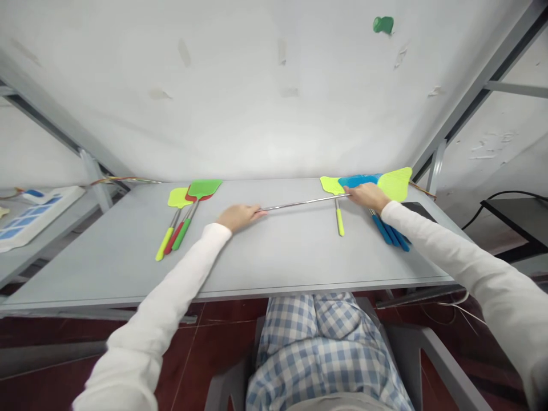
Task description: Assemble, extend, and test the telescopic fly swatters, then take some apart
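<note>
A fly swatter with a yellow-green mesh head (396, 184) is held in both hands above the table, its thin metal rod (302, 203) stretched long between them. My left hand (240, 218) is closed on the rod's left end, where the handle is hidden. Closed around the rod near the head is my right hand (369, 196). Beneath that hand lie several blue fly swatters (387, 231), partly covered by it. Another yellow-green fly swatter (339, 220) lies just left of them, passing under the rod.
Left on the grey table (265, 257) lie a yellow-green swatter (166, 242), a red swatter (174, 238) and a green swatter (205, 188). A dark flat object (419, 211) sits at the right. A white wall (257, 114) stands behind; metal frame posts flank the table.
</note>
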A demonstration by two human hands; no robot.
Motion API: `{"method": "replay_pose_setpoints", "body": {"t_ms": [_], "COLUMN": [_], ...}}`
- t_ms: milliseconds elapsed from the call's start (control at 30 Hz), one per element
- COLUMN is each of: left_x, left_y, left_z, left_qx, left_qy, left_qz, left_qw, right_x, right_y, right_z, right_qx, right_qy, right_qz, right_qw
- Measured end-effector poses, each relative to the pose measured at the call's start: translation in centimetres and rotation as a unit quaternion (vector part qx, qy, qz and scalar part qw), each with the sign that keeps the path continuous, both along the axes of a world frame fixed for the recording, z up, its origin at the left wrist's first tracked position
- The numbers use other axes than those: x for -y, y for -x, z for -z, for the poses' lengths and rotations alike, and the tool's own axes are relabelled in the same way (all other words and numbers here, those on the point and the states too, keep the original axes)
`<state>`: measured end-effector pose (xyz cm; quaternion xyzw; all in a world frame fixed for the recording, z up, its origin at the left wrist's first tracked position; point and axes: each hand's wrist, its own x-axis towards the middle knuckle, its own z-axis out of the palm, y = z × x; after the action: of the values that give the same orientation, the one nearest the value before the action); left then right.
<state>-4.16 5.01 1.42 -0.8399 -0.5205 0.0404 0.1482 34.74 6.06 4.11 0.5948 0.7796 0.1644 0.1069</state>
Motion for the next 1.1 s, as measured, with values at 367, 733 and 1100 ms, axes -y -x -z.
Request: {"method": "replay_pose_setpoints", "body": {"t_ms": [367, 733, 1100], "left_x": [0.5, 1.2, 1.4], "left_y": [-1.7, 0.3, -3.1], "left_z": [-2.3, -3.1, -1.1], "left_qx": [0.11, 0.146, 0.038], "left_qy": [0.057, 0.005, 0.049], "left_qz": [0.026, 0.004, -0.042], "left_qw": [0.992, 0.989, 0.997], "right_x": [1.5, 1.3, 2.7], "right_y": [2.7, -0.8, 0.7], "right_z": [-0.4, -1.6, -0.6], "right_qx": [-0.045, 0.048, 0.043], "right_qy": [-0.027, -0.139, -0.048], "right_qz": [-0.061, -0.197, -0.192], "right_qw": [0.997, 0.969, 0.979]}}
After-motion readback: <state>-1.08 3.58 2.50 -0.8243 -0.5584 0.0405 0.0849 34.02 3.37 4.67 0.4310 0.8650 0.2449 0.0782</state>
